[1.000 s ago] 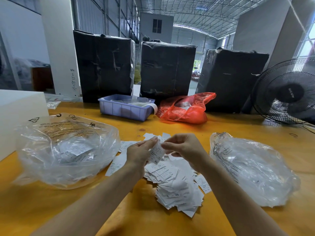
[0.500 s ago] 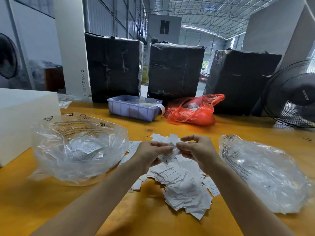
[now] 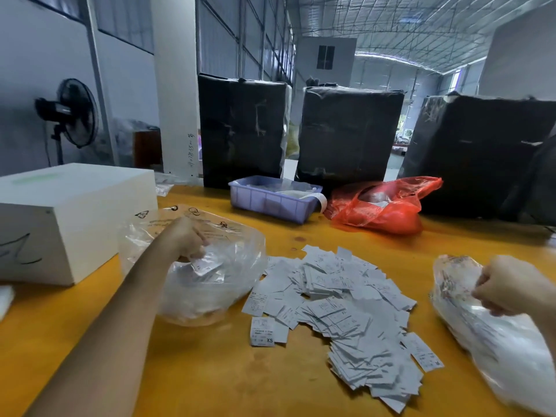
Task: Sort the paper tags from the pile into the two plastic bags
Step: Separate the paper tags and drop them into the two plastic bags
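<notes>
A loose pile of white paper tags (image 3: 340, 302) lies on the yellow table between two clear plastic bags. My left hand (image 3: 188, 239) reaches into the mouth of the left plastic bag (image 3: 228, 296) and pinches a paper tag (image 3: 206, 266) just inside it. More tags lie in that bag. My right hand (image 3: 511, 284) is at the mouth of the right plastic bag (image 3: 487, 341) with its fingers curled. Whatever they hold is hidden and blurred.
A white box (image 3: 69, 218) stands left of the left bag. Behind the pile are a purple tray (image 3: 270, 203) and a red plastic bag (image 3: 382, 209), with three black wrapped bales (image 3: 346, 133) at the table's back edge. A fan (image 3: 75, 112) stands far left.
My hands were together above the pile, pulling tags apart. They have now moved apart, the left into the left bag and the right to the right bag. The camera has turned left.
</notes>
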### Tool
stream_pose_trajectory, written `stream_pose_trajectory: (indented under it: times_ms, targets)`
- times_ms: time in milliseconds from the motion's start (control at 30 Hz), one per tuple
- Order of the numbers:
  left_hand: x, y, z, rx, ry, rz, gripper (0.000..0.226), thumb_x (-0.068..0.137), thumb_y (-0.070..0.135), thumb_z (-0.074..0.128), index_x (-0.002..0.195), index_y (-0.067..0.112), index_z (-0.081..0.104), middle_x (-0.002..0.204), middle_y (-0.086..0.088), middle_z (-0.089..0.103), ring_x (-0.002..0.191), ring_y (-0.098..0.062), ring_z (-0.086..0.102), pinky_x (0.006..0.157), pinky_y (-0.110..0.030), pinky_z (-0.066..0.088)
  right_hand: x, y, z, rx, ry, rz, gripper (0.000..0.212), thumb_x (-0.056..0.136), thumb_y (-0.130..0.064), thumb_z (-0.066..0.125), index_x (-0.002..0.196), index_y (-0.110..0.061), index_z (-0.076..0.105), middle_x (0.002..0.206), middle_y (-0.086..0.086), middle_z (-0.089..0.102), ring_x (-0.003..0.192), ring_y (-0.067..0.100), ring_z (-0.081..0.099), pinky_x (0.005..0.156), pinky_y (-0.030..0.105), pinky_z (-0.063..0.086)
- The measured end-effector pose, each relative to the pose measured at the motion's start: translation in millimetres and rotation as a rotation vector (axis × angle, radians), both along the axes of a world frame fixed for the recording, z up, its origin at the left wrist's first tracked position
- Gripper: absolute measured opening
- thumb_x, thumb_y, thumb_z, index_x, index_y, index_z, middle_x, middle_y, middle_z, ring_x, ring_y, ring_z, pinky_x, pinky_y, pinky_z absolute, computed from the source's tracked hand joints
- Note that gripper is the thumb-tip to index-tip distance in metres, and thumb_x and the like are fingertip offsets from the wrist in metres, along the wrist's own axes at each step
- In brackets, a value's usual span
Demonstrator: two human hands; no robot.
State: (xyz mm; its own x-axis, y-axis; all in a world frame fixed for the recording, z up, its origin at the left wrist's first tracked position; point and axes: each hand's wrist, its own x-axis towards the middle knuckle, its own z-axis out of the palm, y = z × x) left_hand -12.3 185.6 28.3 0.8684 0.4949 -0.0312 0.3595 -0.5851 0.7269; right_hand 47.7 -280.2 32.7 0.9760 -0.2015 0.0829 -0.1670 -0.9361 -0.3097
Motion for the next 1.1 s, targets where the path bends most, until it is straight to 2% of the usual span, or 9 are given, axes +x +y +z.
stream_pose_trajectory:
  times_ms: [133, 200, 333, 467, 600, 667, 800, 933, 1100]
  targets:
    - [6.4, 7.1, -11.3, 0.242, 0.034, 0.051, 0.025, 0.076, -0.004, 0.073, 0.1, 0.0, 0.068, 0.103, -0.016, 0.068, 0.088, -0.027, 0.063, 0.081, -0.037, 0.055, 2.4, -14.0, -12.4, -0.206, 0.147, -0.06, 0.022, 0.074, -0.023, 0.08, 0.073, -0.006, 0.066, 0.062, -0.001, 0.059, 0.059, 0.012, 0.059, 0.048, 0.017, 0.043]
    - [10.1, 4.3, -11.6, 0.343, 0.008, 0.075, 0.022, 0.08, 0.001, 0.071, 0.101, -0.002, 0.067, 0.104, -0.016, 0.067, 0.091, -0.028, 0.062, 0.08, -0.036, 0.053, 0.6, -14.5, -18.7, -0.217, 0.159, -0.079, 0.033, 0.07, -0.034, 0.082, 0.088, -0.012, 0.067, 0.074, -0.004, 0.061, 0.072, 0.009, 0.06, 0.06, 0.015, 0.048]
    - [15.7, -15.7, -2.3, 0.506, -0.119, 0.114, 0.017, 0.087, 0.009, 0.061, 0.101, 0.001, 0.065, 0.102, -0.016, 0.065, 0.09, -0.029, 0.058, 0.071, -0.034, 0.045, 0.5, -12.3, -30.0, -0.189, 0.181, -0.098, 0.023, 0.072, -0.024, 0.08, 0.089, -0.011, 0.069, 0.086, 0.001, 0.067, 0.084, 0.015, 0.063, 0.076, 0.024, 0.053]
    - [17.8, -56.8, 7.0, 0.446, -0.428, -0.031, 0.024, 0.087, 0.015, 0.065, 0.11, 0.005, 0.067, 0.106, -0.013, 0.068, 0.097, -0.026, 0.061, 0.077, -0.031, 0.045, 0.7, -13.2, -36.6, -0.136, 0.063, -0.083, 0.014, 0.07, -0.014, 0.079, 0.077, -0.005, 0.073, 0.073, 0.008, 0.069, 0.071, 0.022, 0.066, 0.072, 0.034, 0.058]
    - [13.2, -111.2, -3.4, 0.39, -0.635, -0.324, 0.014, 0.085, 0.011, 0.066, 0.097, 0.005, 0.072, 0.091, -0.008, 0.072, 0.078, -0.015, 0.061, 0.07, -0.024, 0.046, -0.1, -16.6, -38.1, -0.096, 0.055, -0.084, 0.012, 0.074, -0.01, 0.075, 0.081, 0.0, 0.071, 0.08, 0.014, 0.07, 0.076, 0.024, 0.067, 0.072, 0.033, 0.056]
    - [11.3, -134.9, -17.4, 0.355, -0.598, -0.473, 0.012, 0.085, 0.01, 0.066, 0.094, 0.006, 0.073, 0.089, -0.005, 0.072, 0.077, -0.015, 0.063, 0.07, -0.024, 0.049, -0.1, -21.9, -35.9, -0.115, 0.055, -0.101, 0.005, 0.075, -0.005, 0.071, 0.073, -0.004, 0.066, 0.074, 0.01, 0.067, 0.076, 0.023, 0.066, 0.065, 0.03, 0.052]
    - [10.4, -165.0, -49.7, 0.35, -0.471, -0.669, 0.013, 0.086, 0.009, 0.064, 0.095, 0.008, 0.074, 0.092, -0.004, 0.072, 0.082, -0.014, 0.064, 0.075, -0.025, 0.051, -2.0, -30.8, -38.7, -0.182, 0.105, -0.142, 0.027, 0.079, -0.009, 0.069, 0.063, -0.012, 0.048, 0.066, 0.0, 0.054, 0.071, 0.018, 0.056, 0.06, 0.025, 0.043]
    - [9.1, -171.9, -62.1, 0.342, -0.458, -0.726, 0.013, 0.086, 0.009, 0.063, 0.092, 0.012, 0.075, 0.091, 0.0, 0.072, 0.082, -0.012, 0.062, 0.074, -0.023, 0.05, 2.9, -35.6, -45.9, -0.102, 0.051, -0.181, 0.027, 0.079, 0.004, 0.059, 0.059, -0.01, 0.046, 0.065, 0.006, 0.056, 0.059, 0.02, 0.051, 0.046, 0.025, 0.035]
    - [8.4, -172.9, -61.8, 0.263, -0.473, -0.697, 0.011, 0.084, 0.006, 0.066, 0.088, 0.011, 0.075, 0.088, 0.0, 0.071, 0.078, -0.008, 0.062, 0.071, -0.016, 0.049, 2.0, -28.5, -32.8, -0.076, -0.036, -0.211, 0.028, 0.08, 0.008, 0.051, 0.059, -0.009, 0.045, 0.06, 0.005, 0.05, 0.055, 0.02, 0.047, 0.05, 0.025, 0.036]
